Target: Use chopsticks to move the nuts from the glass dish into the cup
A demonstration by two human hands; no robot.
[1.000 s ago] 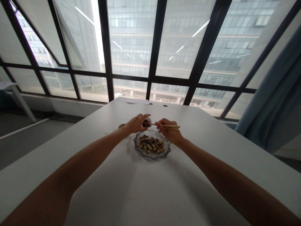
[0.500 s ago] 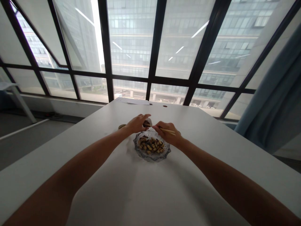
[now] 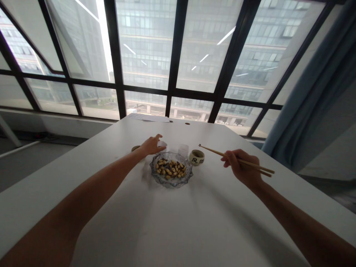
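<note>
My left hand is behind the glass bowl, its thumb and fingers around a small pale, see-through cup. The cup's contents are hidden from this side. My right hand grips a pair of wooden chopsticks pointing left, with a tiny dark piece pinched at the tips. Below the tips and to their left stands a cream cup with dark characters. The scalloped glass bowl holds peanuts and darker bits.
Another clear cup stands behind the bowl's right side. A round rim shows partly behind my left wrist. Paper sheets lie at the white table's far edge, near a brown disc. A blue curtain hangs at right.
My right hand has drawn the chopsticks out of the small cup and moved right, uncovering the cream cup and a clear cup. My left hand stays near the bowl. The view has shifted right.
</note>
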